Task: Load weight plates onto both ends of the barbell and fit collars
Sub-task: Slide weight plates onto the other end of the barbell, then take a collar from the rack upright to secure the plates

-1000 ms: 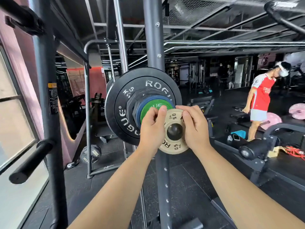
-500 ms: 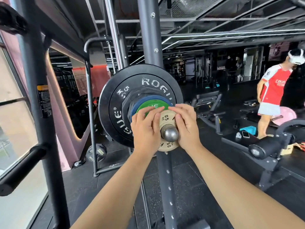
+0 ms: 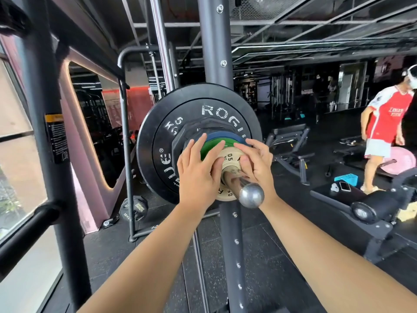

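The barbell sleeve [image 3: 244,190] points toward me, its steel end cap showing. On it sit a big black 5 kg plate [image 3: 158,141], a blue plate [image 3: 222,136] and a green plate [image 3: 211,146]. In front of them is a small tan 0.5 kg plate [image 3: 231,158]. My left hand [image 3: 198,171] presses flat on that tan plate's left side, fingers spread over the green plate. My right hand [image 3: 256,164] has its fingertips on the tan plate's right side. No collar is in view.
A grey rack upright [image 3: 214,48] stands behind the plates, another post [image 3: 48,132] at the left by the window. A bench [image 3: 291,143] and a padded machine [image 3: 370,208] stand to the right. A person in a red shirt [image 3: 385,123] stands at far right.
The tan plate has slid farther along the sleeve toward the green plate, so more bare steel shows in front of it. Both hands moved with it and their fingers spread.
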